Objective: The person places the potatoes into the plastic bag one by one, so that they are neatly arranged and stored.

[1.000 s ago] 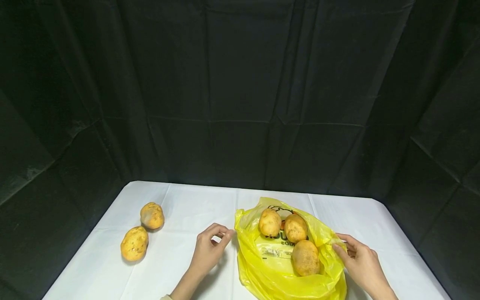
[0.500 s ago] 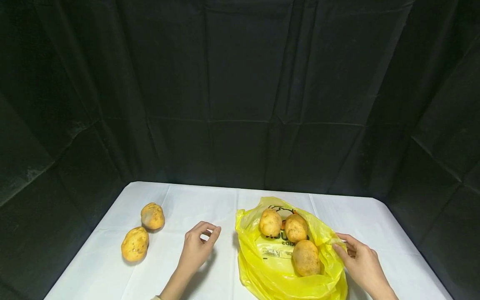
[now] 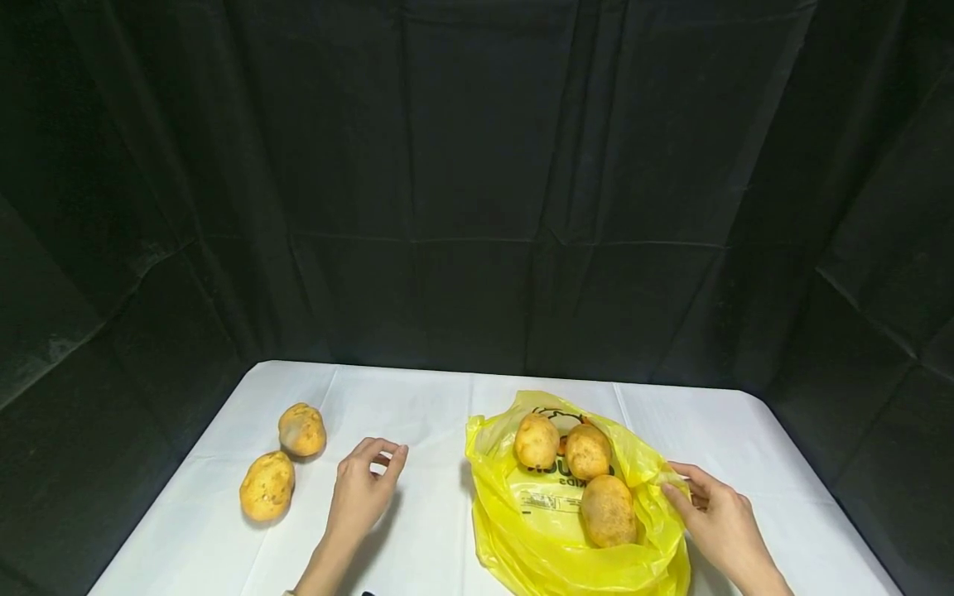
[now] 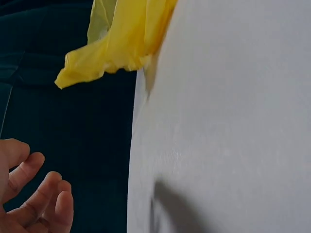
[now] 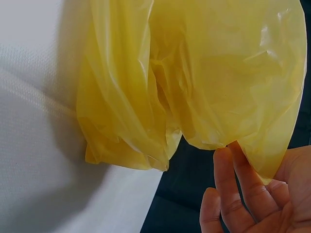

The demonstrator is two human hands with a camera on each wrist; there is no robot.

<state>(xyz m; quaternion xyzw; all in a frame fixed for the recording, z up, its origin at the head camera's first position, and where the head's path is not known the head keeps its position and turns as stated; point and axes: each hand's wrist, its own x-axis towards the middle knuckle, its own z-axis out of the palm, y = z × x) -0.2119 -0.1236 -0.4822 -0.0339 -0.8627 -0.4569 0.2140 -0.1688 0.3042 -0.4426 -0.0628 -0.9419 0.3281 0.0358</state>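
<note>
A yellow plastic bag (image 3: pixel 514 538) lies with its mouth spread on the right half of the white table. Inside show a potato (image 3: pixel 537 442) at the left, another potato (image 3: pixel 588 453) beside it and a larger potato (image 3: pixel 608 511) nearer the front. My right hand (image 3: pixel 719 521) pinches the bag's right rim between thumb and fingers. Between the bag and two loose potatoes hovers my left hand (image 3: pixel 363 492), its fingers loosely bent around nothing. The loose ones are a rear potato (image 3: pixel 302 430) and a front potato (image 3: pixel 267 486). In the left wrist view, the left fingers (image 4: pixel 36 204) are apart from the bag.
The white-covered table (image 3: pixel 402 397) has rounded far corners. Black cloth (image 3: pixel 477 207) hangs behind it and along both sides. A tiny dark thing, too cropped to tell, shows at the bottom edge of the head view.
My left hand has moved left, away from the bag's left rim and toward the two loose potatoes. My right hand and the bag have stayed in place.
</note>
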